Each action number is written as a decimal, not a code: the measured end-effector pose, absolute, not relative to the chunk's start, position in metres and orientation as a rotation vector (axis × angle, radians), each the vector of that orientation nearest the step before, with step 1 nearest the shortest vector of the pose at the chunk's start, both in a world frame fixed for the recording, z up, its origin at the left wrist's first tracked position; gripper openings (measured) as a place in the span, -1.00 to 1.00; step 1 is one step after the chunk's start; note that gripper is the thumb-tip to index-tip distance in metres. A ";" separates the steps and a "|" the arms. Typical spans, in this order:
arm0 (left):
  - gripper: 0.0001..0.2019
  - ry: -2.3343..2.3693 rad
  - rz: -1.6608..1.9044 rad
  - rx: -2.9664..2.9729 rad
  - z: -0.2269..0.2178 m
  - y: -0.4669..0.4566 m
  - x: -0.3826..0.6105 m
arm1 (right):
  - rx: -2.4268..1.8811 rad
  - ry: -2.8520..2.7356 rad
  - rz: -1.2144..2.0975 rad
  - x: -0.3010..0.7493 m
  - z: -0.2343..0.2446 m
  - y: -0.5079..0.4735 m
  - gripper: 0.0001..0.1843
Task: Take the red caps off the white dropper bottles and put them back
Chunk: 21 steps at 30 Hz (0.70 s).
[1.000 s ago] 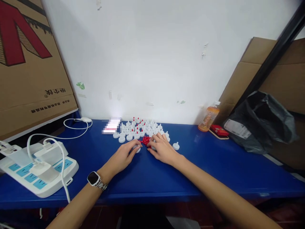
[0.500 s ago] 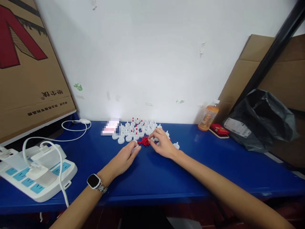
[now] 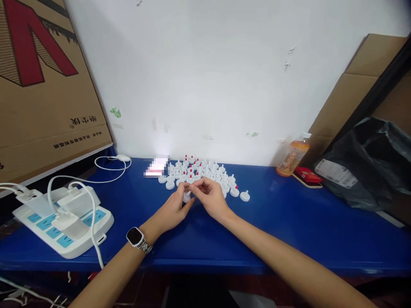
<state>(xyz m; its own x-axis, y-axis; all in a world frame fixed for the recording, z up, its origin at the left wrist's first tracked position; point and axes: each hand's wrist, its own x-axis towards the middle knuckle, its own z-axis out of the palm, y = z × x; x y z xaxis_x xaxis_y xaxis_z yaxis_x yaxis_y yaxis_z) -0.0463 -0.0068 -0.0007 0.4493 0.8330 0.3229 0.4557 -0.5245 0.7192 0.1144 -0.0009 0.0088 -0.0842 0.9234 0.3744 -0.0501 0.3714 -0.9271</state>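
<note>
My left hand (image 3: 175,207) is closed around a white nozzle cap (image 3: 186,197), its round base partly hidden by my fingers. The thumb and forefinger of my right hand (image 3: 212,199) pinch together at the top of that cap; whatever they grip is too small and covered to make out. Behind the right fingers, a bit of the pile of small red tips (image 3: 201,188) shows. Beyond both hands spreads a group of white nozzle caps (image 3: 170,185), most with bare spouts and several with red tips. One bare nozzle cap (image 3: 245,196) stands apart at the right.
A white power strip (image 3: 69,239) with plugs and cables lies at the left on the blue table (image 3: 224,248). A blurred-out bright item (image 3: 157,167) sits left of the caps. At the right are an orange drink bottle (image 3: 293,156), a red packet (image 3: 306,174) and a dark plastic bag (image 3: 369,167).
My right hand has moved left from the red pile to the nozzle cap in my left hand. The two hands now meet. The view has shifted slightly.
</note>
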 end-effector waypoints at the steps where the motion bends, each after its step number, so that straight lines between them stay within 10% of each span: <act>1: -0.71 1.046 0.926 2.154 0.000 -0.007 -0.045 | -0.839 -1.399 1.004 0.113 0.009 -0.002 -0.78; 21: -0.69 0.983 1.025 2.155 0.006 -0.014 -0.037 | -0.878 -1.361 0.769 0.109 0.011 -0.016 -0.77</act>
